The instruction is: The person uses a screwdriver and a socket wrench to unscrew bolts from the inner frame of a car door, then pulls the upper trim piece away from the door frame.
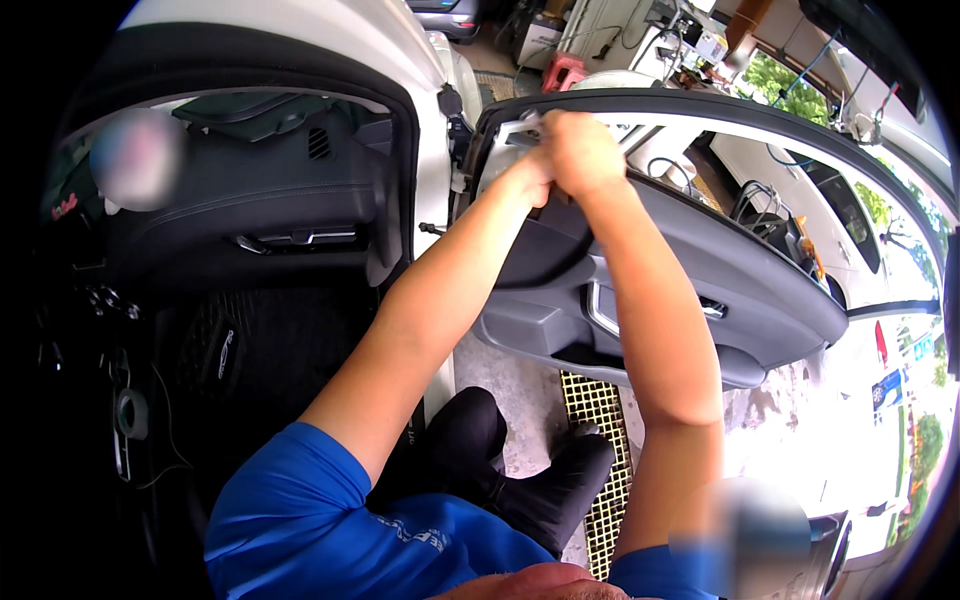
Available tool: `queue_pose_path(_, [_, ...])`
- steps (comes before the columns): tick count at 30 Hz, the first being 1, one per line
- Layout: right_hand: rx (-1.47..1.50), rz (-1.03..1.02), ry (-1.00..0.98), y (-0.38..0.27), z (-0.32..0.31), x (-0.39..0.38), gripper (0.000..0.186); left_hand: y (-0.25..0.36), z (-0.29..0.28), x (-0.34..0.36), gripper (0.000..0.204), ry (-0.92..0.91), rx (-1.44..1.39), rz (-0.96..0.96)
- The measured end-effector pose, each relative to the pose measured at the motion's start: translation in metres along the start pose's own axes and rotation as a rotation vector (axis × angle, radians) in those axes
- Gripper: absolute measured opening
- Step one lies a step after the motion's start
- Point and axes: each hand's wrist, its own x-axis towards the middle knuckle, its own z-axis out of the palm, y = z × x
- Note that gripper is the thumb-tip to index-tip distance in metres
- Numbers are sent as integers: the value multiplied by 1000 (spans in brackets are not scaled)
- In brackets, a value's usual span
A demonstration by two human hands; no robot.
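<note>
Both arms stretch forward to the front upper corner of an open car door (660, 250), where the window frame narrows. My right hand (583, 150) is curled closed at that corner; whatever its fingers hold is hidden. Just beside and partly behind it, touching or nearly so, is my left hand (535, 175), its fingers mostly covered by the right. A small pale, shiny piece (522, 125) shows at the left of the hands, too small to name. Beneath them lies the grey door trim with its armrest (525, 325) and inner handle (713, 307).
On the left is the car's doorway, with a dark dashboard (270, 190), a glove box handle (300, 240) and a floor mat (225, 350). Yellow floor grating (597, 430) runs below the door. A red object (563, 72) and a white vehicle (800, 190) stand beyond it.
</note>
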Motion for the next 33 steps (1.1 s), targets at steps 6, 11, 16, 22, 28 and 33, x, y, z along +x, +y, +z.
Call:
queue_pose_path(6, [-115,-58,-286,-10,-6,14,19,4,15,-9,16,27,-133,40])
queue_pose_path(11, [174,57,6,3,-24,-10,19,11,15,-21,18,51,-133,1])
queue_pose_path(16, [805,481,141,62,-40,-35,14,11,24,-28,14,-93,-236,-95])
queue_pose_path(22, [1421,765,303,84,-24,-41,20,-2,0,2,27,-158,-242,-116])
queue_pose_path(28, [1307,814,270,75,-28,-37,21,-3,4,-1,27,-131,-178,-116])
queue_pose_path(33, [1222,782,288,62,-24,-34,19,8,19,-17,22,-48,-295,-133])
